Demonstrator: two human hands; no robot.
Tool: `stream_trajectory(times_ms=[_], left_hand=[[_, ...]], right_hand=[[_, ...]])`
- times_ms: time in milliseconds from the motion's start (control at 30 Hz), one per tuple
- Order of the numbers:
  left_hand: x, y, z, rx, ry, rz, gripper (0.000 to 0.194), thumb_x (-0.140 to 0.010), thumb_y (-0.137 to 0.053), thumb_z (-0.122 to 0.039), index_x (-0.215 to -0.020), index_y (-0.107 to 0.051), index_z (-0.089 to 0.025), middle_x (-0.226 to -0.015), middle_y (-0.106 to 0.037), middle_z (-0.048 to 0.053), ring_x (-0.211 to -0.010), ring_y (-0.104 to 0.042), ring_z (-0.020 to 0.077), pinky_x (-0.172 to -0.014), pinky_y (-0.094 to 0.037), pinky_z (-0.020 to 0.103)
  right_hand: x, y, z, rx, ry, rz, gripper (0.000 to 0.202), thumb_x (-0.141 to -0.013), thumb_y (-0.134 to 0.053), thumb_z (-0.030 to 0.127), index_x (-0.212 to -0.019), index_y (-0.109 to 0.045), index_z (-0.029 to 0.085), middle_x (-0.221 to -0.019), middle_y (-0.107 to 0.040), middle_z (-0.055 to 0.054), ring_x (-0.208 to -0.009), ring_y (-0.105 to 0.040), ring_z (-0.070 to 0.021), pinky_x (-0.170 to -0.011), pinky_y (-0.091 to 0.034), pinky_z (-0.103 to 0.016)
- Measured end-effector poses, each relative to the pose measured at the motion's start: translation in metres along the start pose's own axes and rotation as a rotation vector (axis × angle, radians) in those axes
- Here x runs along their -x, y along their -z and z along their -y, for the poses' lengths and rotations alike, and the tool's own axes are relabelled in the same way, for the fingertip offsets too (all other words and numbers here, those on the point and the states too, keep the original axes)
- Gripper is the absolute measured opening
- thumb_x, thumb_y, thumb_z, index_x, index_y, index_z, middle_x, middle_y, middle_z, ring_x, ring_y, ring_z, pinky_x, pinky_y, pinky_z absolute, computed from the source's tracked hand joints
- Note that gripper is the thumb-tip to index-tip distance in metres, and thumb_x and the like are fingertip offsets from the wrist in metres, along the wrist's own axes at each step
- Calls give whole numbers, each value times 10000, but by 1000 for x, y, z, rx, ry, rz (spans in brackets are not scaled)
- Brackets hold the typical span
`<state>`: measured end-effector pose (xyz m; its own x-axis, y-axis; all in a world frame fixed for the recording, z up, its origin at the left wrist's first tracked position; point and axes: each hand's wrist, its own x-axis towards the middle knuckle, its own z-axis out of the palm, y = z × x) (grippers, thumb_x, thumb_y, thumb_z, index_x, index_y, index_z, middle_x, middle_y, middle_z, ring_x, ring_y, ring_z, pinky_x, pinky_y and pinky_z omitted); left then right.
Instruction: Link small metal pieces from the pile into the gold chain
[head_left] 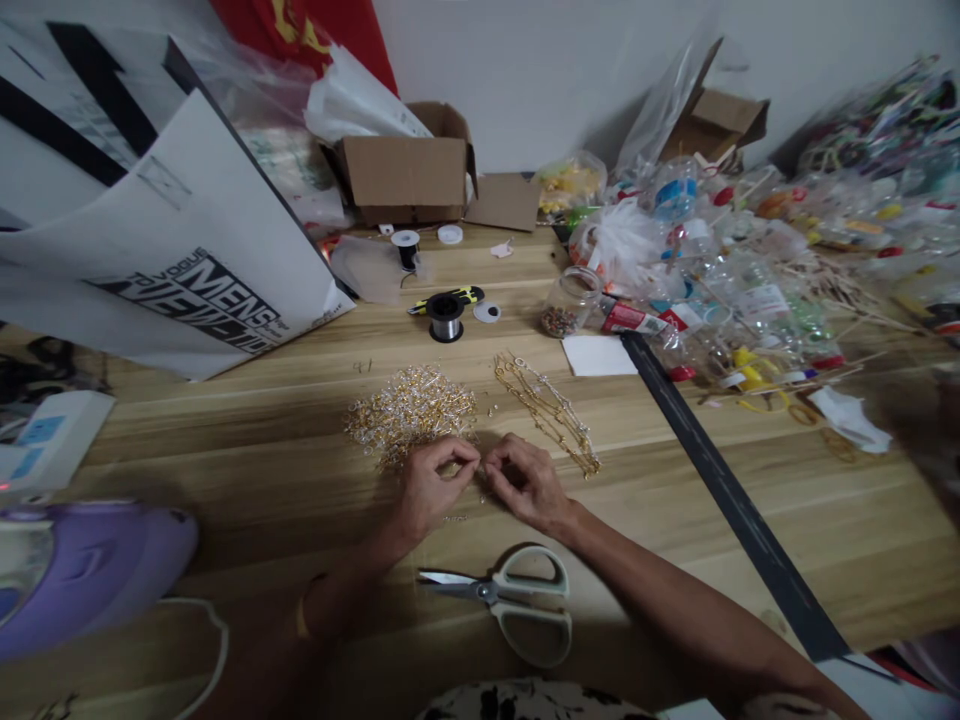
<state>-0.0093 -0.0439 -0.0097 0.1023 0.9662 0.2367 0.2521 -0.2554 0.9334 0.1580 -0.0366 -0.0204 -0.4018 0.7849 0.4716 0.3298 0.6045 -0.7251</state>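
My left hand (437, 482) and my right hand (525, 480) meet fingertip to fingertip over the wooden table, each in a pinch. What they pinch is too small to make out. Just beyond my left hand lies a pile of small gold and silver metal pieces (411, 408). Several gold and silver chains (551, 410) are stretched out beyond my right hand. A short bit of chain (455, 519) rests below my left fingers. Nearer to me, between my forearms, a pair of scissors (491, 592) with pale handles lies with its blades slightly apart.
Beyond the pile stand a wire spool (446, 318), yellow-black pliers (469, 296) and a jar of beads (568, 305). Plastic bottles (757, 300) crowd the right. A paper bag (172, 250) and a purple appliance (97, 570) are at left; a cardboard box (405, 172) sits behind.
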Motion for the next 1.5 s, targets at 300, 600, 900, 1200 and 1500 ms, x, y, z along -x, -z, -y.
stream_trajectory(times_ms=[300,600,900,1200,1500], left_hand=[[-3,2,-3,176,141,27,31,-684,-645,-139,-653,-645,-133,-714,-691,59,-696,-653,147,-682,-533,245],[-7,8,-8,226,303,57,33,-659,-686,-157,-667,-669,-131,-716,-706,51,-677,-642,141,-652,-509,236],[-6,9,-11,174,327,74,63,-664,-687,-164,-709,-665,-126,-699,-699,40,-660,-642,131,-645,-512,225],[-3,5,-3,168,237,78,72,-680,-679,-158,-741,-660,-124,-727,-712,54,-677,-666,143,-666,-549,246],[-4,6,-2,61,156,58,63,-713,-647,-161,-735,-682,-114,-713,-709,64,-650,-655,144,-621,-526,225]], right_hand=[[1,-1,-2,-4,-4,-26,69,-859,-536,185,-790,-547,183,-684,-560,-19,-623,-512,-134,-571,-396,-250],[2,-2,-4,-17,-7,-42,58,-857,-556,186,-801,-569,187,-696,-587,-27,-632,-532,-139,-577,-416,-261],[2,-1,-4,-10,-15,-29,70,-867,-545,201,-803,-569,185,-702,-592,-29,-643,-537,-141,-587,-415,-260],[2,-3,-6,-6,-25,-42,97,-873,-535,225,-783,-554,193,-690,-584,-25,-631,-539,-144,-580,-416,-262],[2,-3,-6,8,-30,-40,83,-865,-548,207,-788,-564,181,-698,-587,-27,-637,-539,-139,-583,-420,-257]])
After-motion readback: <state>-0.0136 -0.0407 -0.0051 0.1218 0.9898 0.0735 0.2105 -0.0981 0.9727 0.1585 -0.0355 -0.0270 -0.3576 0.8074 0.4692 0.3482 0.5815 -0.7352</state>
